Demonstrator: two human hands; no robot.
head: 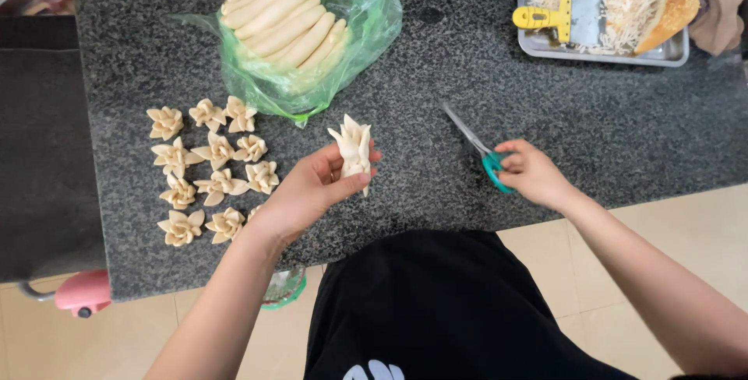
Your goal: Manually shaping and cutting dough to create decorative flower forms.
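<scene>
My left hand (312,189) holds up a pale dough piece (354,150) whose top is cut into pointed petals. My right hand (530,171) grips the teal handles of a pair of scissors (477,146), whose blades lie flat on the dark granite counter (483,84) and point up-left. Left of my left hand, several finished flower-shaped dough pieces (214,170) lie in rows on the counter.
A green plastic bag (366,22) at the back holds several long dough rolls (284,18). A metal tray (545,47) at the back right carries shredded white strands, a yellow-handled scraper (565,18) and a bread crust (670,14). The counter's front edge runs close to my body.
</scene>
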